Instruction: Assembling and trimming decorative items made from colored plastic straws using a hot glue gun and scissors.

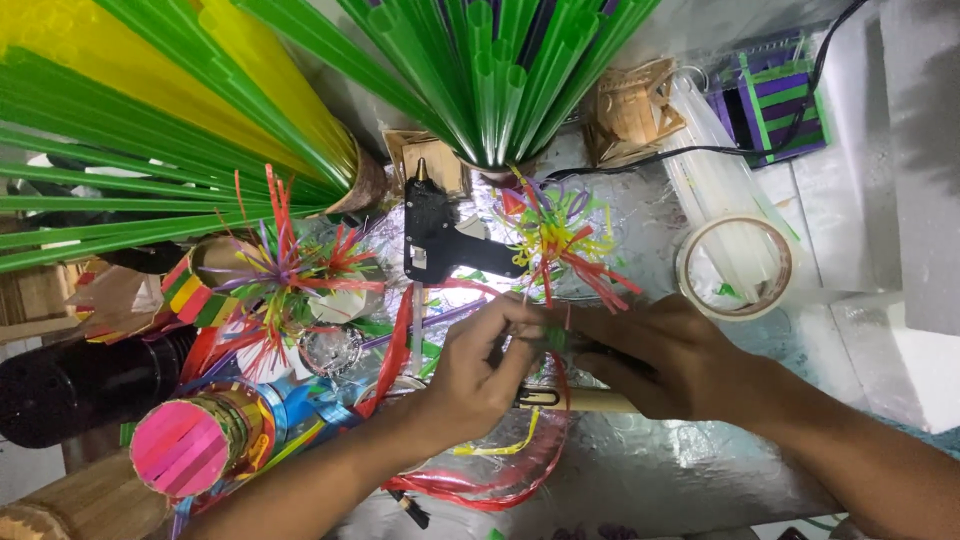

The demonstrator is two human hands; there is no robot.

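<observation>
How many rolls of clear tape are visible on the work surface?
1. The roll of clear tape lies flat at the right side, above the right hand and beside a bundle of clear sticks. More rolls may be hidden under the craft clutter on the left.

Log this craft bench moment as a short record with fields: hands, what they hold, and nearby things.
left hand: pinches a small green piece together with the right hand; what exactly it is cannot be told
right hand: closed around the same green piece
under the hands: a cream-handled tool lying on silver foil
just beyond the hands: black glue gun, a cut-straw flower
right side: clear tape roll
top: bundles of green straws
</observation>
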